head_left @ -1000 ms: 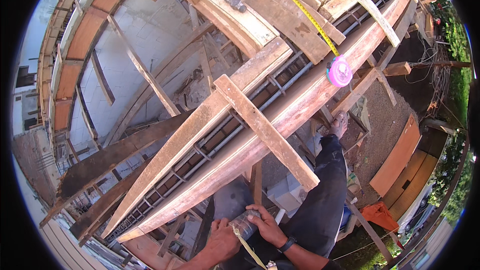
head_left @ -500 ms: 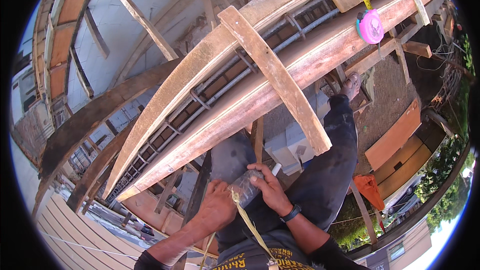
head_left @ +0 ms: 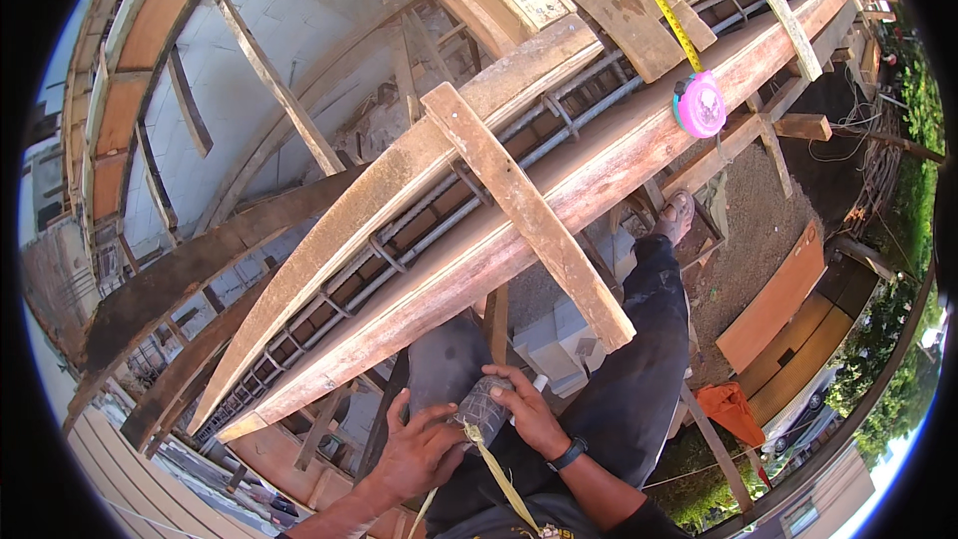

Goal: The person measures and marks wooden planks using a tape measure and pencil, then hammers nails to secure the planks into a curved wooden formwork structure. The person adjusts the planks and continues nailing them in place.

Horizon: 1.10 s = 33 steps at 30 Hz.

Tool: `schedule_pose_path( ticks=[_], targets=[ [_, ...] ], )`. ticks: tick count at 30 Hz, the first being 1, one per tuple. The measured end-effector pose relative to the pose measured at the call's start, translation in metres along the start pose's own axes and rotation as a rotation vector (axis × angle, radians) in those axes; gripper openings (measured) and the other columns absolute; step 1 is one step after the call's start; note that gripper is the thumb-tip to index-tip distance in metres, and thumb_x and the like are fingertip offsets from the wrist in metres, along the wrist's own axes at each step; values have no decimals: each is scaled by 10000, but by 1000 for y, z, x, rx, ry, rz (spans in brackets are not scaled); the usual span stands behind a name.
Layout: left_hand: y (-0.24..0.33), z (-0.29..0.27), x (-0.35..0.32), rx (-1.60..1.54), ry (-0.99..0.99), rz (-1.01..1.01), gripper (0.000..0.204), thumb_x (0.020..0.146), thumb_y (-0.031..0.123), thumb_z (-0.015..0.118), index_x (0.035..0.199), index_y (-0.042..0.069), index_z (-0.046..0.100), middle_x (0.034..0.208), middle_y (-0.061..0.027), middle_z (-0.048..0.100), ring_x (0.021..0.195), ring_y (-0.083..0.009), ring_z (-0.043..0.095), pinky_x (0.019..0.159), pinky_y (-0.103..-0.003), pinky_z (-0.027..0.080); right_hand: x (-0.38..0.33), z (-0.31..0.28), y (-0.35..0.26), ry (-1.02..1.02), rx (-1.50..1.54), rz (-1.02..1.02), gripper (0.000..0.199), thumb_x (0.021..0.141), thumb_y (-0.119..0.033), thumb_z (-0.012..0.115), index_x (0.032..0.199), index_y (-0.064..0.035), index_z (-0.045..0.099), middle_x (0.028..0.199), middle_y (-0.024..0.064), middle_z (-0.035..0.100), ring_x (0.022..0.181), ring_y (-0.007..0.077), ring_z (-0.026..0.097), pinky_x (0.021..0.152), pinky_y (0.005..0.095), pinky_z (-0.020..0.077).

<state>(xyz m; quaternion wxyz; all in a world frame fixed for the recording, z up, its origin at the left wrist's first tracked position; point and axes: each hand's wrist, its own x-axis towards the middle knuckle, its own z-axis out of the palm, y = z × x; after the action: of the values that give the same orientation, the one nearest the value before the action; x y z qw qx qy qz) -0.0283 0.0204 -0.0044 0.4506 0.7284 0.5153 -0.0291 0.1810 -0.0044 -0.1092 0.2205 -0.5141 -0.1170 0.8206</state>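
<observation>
Outdoors, timber beam formwork (head_left: 519, 240) with rebar is running diagonally. Both hands are grasping a grey bottle-like object (head_left: 483, 405) (identity unclear) at the lap: left hand (head_left: 417, 449) clasping, right hand (head_left: 531, 413) gripping its top. Pink tape measure (head_left: 700, 105) is lying extended; measuring appears unfinished.

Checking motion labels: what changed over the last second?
Mostly the head camera tilted down: the pink tape measure and the cross plank slid up-frame. The hands rose into fuller view; the left hand and right hand stayed clasped on the grey bottle-like object with its yellow strap. Nothing was let go.
</observation>
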Motion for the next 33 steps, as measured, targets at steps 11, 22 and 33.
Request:
schedule_pose_path(
  ticks=[11,22,33],
  targets=[
    [-29,4,4,-374,508,111,249,803,62,764,1021,120,660,945,-31,698,901,-257,650,871,-429,507,4,-8,3,89,-285,-119,427,1070,-223,536,1443,-17,524,1287,96,620,1178,188,590,1055,319,446],
    [-53,28,195,-408,843,200,149,895,13,685,1027,50,625,944,-120,676,849,-312,615,777,-419,480,-32,-22,-134,63,-839,-231,392,1025,-317,630,1286,-25,636,1150,195,699,915,306,737,808,400,564],
    [-72,52,222,-15,822,197,306,848,71,670,1133,69,559,1140,-113,629,1088,-355,565,928,-498,430,217,-54,-431,699,-1694,-1251,315,916,-107,636,1231,-108,634,1233,114,622,1135,347,567,926,485,470]
  ],
)
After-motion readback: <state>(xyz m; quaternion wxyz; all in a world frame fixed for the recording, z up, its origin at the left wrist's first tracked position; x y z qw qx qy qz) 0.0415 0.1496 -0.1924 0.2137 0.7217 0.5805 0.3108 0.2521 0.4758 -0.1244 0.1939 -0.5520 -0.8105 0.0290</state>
